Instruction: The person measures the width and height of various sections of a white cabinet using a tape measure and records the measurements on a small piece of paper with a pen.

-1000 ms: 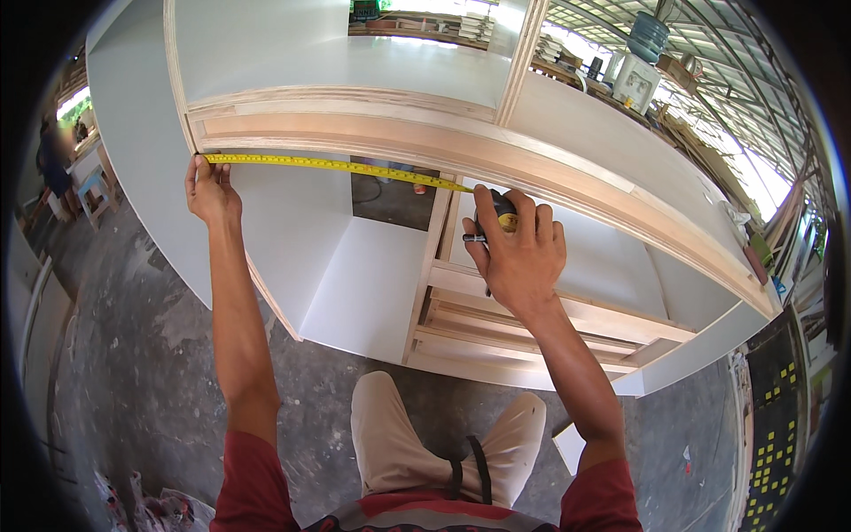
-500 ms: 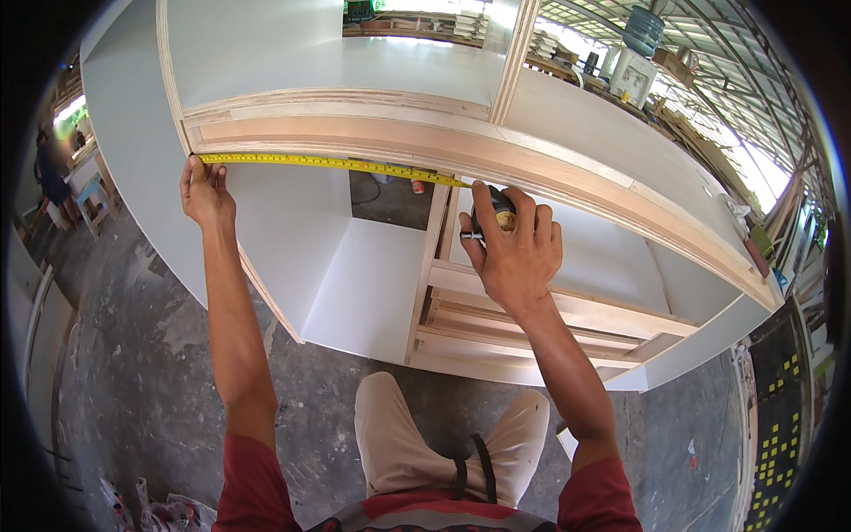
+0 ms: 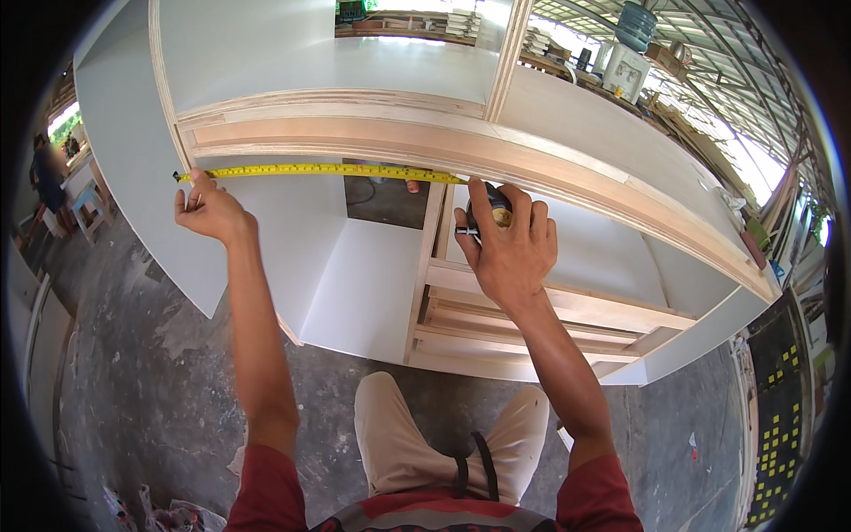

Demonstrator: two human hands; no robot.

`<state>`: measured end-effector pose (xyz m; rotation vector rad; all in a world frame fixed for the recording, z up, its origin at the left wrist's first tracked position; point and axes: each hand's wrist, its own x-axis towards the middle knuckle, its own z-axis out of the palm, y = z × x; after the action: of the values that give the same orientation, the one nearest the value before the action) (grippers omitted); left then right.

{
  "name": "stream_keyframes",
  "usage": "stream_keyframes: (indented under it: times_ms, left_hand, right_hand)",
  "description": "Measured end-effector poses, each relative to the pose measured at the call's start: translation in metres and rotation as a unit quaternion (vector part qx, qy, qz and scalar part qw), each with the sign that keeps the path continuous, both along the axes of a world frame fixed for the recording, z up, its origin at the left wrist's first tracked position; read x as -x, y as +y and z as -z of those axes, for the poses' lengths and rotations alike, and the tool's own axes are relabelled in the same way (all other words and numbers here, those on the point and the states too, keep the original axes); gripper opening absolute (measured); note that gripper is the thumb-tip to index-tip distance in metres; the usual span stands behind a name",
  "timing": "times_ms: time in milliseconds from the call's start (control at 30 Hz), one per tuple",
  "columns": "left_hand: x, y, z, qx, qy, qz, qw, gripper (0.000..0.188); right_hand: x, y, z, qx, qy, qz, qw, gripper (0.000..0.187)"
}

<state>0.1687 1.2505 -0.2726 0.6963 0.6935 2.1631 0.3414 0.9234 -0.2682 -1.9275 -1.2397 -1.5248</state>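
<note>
Plywood cabinet, yellow tape blade stretched between left hand and right hand

Cabinet: raw ply edges, white panels, extends past both sets of fingers on either side. Front rail runs just above the fingertips of both hands. Another person is well left of the left fingers, next to a stool. Black panel with yellow squares, well to the right of the right fingers and lower. Drawer frame, bare wood, below the right fingers. White water dispenser on the far side, up and right of the right fingers.

Blade: runs from left fingertips to right fingertips, close along the underside of the front rail; can't tell if it touches. It crosses the top of the upright divider, just left of the right fingers.

Left fingers: pinching the blade near its end, the rest loosely curled. Right fingers: wrapped over the tape case, index finger reaching to where the blade comes out.

Smallest bits: black-and-silver piece sticking out by the right thumb, can't tell if it belongs to the case. End hook pokes out just left of the left fingertips.
</note>
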Motion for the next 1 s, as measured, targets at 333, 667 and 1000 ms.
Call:
stream_keyframes:
  times_ms: [333,667,1000]
  left_hand:
    - [-0.068,-0.156,0.007,-0.218,0.386,-0.097,0.891,0.062]
    - [-0.118,-0.198,0.025,-0.251,0.441,0.019,0.862,0.089]
    - [-0.149,-0.193,0.035,-0.273,0.343,0.048,0.898,0.095]
  right_hand:
    - [-0.005,0.001,0.002,-0.014,-0.006,-0.015,1.000,0.058]
    - [-0.011,-0.003,0.000,-0.004,-0.017,-0.036,0.999,0.064]
    - [-0.010,-0.019,-0.008,0.069,0.020,-0.079,0.994,0.071]
